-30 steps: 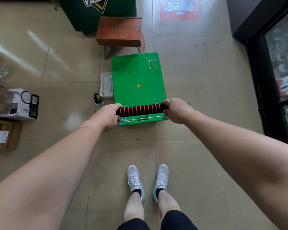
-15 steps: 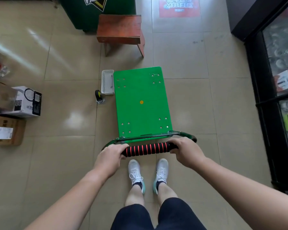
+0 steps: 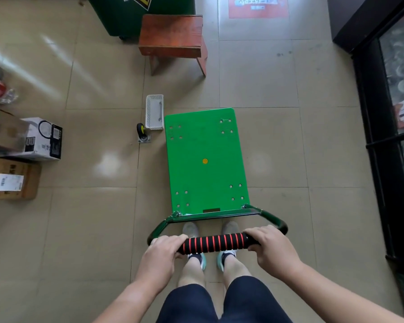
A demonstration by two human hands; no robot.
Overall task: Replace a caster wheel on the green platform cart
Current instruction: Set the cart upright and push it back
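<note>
One cart (image 3: 196,173), one caster (image 3: 141,132), one basket (image 3: 149,113), one stool (image 3: 172,33) — two hands (image 3: 162,255) (image 3: 272,250).

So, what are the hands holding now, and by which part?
The green cart, by its handle: the left hand grips the left end of the striped foam grip, the right hand its right end.

Both hands hold the black foam handle with red stripes (image 3: 216,243) of the flat green platform cart (image 3: 205,159): the left hand (image 3: 163,251) at its nine o'clock end, the right hand (image 3: 269,247) at its three o'clock end. From the cart's middle, a small black wheel with a yellow centre (image 3: 141,131) sits at ten o'clock, just beside a white plastic basket (image 3: 154,111), and a brown wooden stool (image 3: 173,36) stands at about twelve o'clock.
</note>
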